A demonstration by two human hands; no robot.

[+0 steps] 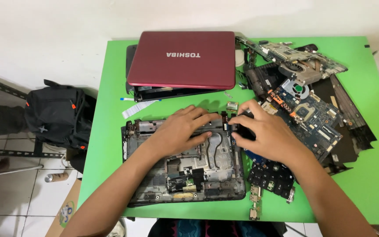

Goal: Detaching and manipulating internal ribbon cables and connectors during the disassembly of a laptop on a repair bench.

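Forearms reach in over the near bench [373, 184] edge, and both hands are down on the gutted laptop base [185, 175], which lies at the front middle of the green top. Left hand [178, 129] lies open and flat, fingers spread, pressing the base's upper middle, while right hand [266, 131] curls at the top right corner, fingertips pinching what looks like a small black part, though what it grips I cannot tell. Best handled, I'd judge, with the flat hand steadying the shell and the pinch working gently, clear of the blue board [312, 116] just beside.
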